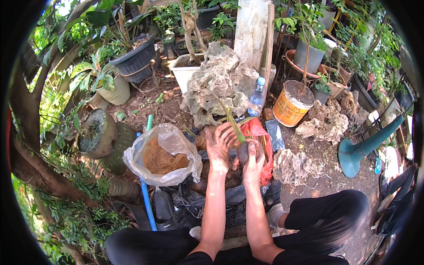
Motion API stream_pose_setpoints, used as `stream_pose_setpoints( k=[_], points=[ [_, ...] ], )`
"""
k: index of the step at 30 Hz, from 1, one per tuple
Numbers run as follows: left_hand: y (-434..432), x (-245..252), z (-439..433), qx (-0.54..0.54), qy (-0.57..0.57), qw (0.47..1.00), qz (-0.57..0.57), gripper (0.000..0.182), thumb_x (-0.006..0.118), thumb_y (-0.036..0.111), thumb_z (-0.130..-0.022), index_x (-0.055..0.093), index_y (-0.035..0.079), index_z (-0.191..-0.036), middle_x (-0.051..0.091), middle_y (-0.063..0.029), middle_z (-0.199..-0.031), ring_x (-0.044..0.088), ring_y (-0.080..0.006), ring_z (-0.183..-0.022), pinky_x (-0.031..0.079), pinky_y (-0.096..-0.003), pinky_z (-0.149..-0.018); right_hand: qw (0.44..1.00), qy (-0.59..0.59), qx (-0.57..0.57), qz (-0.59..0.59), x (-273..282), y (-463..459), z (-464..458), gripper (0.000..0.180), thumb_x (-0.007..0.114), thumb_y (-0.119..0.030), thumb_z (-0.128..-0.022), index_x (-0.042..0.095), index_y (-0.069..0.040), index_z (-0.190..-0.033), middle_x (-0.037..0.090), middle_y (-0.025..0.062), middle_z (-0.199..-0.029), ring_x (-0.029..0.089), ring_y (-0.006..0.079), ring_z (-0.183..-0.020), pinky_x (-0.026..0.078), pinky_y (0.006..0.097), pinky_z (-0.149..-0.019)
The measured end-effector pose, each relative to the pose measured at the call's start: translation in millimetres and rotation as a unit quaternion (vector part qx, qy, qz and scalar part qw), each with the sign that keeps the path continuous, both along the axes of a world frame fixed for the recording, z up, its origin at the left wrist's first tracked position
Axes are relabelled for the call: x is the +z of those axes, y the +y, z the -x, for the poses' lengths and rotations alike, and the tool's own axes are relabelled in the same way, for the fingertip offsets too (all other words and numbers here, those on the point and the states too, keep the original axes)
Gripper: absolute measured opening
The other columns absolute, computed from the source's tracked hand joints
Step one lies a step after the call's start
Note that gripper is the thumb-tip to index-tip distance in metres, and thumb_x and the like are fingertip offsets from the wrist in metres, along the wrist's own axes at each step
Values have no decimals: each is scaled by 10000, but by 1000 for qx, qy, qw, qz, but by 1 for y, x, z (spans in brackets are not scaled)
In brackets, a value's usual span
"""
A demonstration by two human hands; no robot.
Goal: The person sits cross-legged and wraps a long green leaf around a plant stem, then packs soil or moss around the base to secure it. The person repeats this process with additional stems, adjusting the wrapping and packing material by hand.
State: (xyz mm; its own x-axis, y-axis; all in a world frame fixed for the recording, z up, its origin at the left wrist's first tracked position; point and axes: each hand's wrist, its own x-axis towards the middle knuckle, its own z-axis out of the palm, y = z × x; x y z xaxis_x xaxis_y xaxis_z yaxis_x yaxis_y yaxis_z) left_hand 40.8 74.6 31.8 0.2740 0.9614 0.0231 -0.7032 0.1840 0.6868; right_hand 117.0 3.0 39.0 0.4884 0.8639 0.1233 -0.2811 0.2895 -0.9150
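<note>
My right hand (pixel 253 157) grips a dark rounded ball (pixel 242 153) with a thick green plant stem (pixel 236 128) rising from it. To its left, my left hand (pixel 220 144) is raised with its fingers apart, close to the stem and holding nothing that I can see. Behind the hands is a red plastic bag (pixel 267 150), partly covered by the right hand. Brown fibrous clumps (pixel 233 179) lie below the hands on black plastic (pixel 228 207). A clear plastic bag (pixel 132 155) of loose brown fibre (pixel 164 157) stands on the left.
A large porous rock (pixel 215 79) stands ahead, beside a water bottle (pixel 256 96). Right of the red bag lie a smartphone (pixel 275 134) and a smaller rock (pixel 288 167). An orange bucket (pixel 291 104) holds a plant. A blue pipe (pixel 147 202) runs along the left.
</note>
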Motion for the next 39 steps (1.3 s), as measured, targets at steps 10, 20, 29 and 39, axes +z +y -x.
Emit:
stream_pose_setpoints(
  k=[10, 20, 29, 39],
  points=[
    [-4, -4, -10, -60, 45, 997, -20, 748, 257, 638, -986, 519, -1, -1272, 595, -213, -1264, 571, -286, -1160, 411, -403, -1054, 996, -74, -39, -36, -8, 5, 11, 501, 379, -470, -1037, 469, -20, -1238, 539, 180, -1161, 629, 210, -929, 522, 318, -747],
    [-6, 8, -3, -60, -65, 995, 36, 342, 582, 132, -954, 566, -58, -1238, 623, -169, -1241, 612, -218, -1135, 503, -319, -963, 933, -356, -20, -38, -2, 5, 9, 749, 216, -590, -1013, 416, 4, -1424, 310, 194, -1542, 217, 384, -1448, 132, 486, -1177],
    [3, -14, 1, -12, -52, 998, 22, 334, 504, 134, -913, 601, -61, -1166, 559, -212, -1340, 553, -310, -1248, 430, -434, -1074, 974, -219, -51, -39, 7, -1, 4, 593, 291, -467, -1051, 544, 24, -1267, 551, 185, -1314, 493, 295, -1279, 333, 420, -1107],
    [1, -14, 1, 47, -42, 993, 98, 226, 586, 243, -920, 567, 27, -854, 675, -171, -945, 667, -267, -787, 560, -417, -725, 979, -180, -70, -68, 10, 0, 12, 453, 333, -343, -1058, 606, 17, -1089, 652, 111, -1034, 593, 195, -965, 441, 346, -900]
  ],
)
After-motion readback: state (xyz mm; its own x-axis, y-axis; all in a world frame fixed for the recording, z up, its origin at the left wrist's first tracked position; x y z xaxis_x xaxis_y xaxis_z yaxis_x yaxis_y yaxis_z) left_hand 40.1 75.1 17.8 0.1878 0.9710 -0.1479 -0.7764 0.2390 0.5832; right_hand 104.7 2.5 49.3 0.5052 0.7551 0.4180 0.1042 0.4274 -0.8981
